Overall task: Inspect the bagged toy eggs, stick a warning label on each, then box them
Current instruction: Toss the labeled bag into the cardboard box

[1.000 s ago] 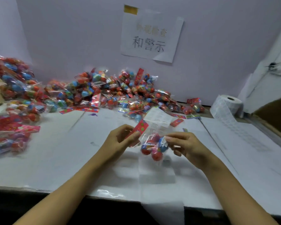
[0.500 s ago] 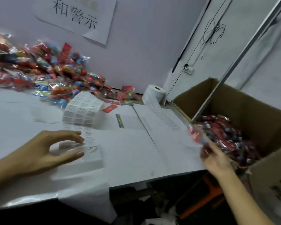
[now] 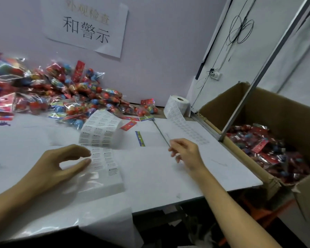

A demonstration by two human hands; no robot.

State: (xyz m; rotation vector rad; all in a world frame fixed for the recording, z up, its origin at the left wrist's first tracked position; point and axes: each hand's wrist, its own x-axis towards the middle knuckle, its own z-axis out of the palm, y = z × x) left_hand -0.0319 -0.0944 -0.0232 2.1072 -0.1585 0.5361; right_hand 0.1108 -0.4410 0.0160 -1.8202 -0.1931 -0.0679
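The left hand (image 3: 61,163) hangs with loosely curved fingers and thumb apart, empty, its fingertips at the near end of the label strip (image 3: 100,140). The strip runs straight away from that hand, arching up toward the pile of bags (image 3: 64,97) beyond it. The right hand (image 3: 184,153) is empty too, fingers relaxed, over bare table (image 3: 150,169). The box (image 3: 268,140) of finished bags lies off to its right, past the table edge. The next label is likely a left-hand job, since it is much nearer; open table lies between the hands.
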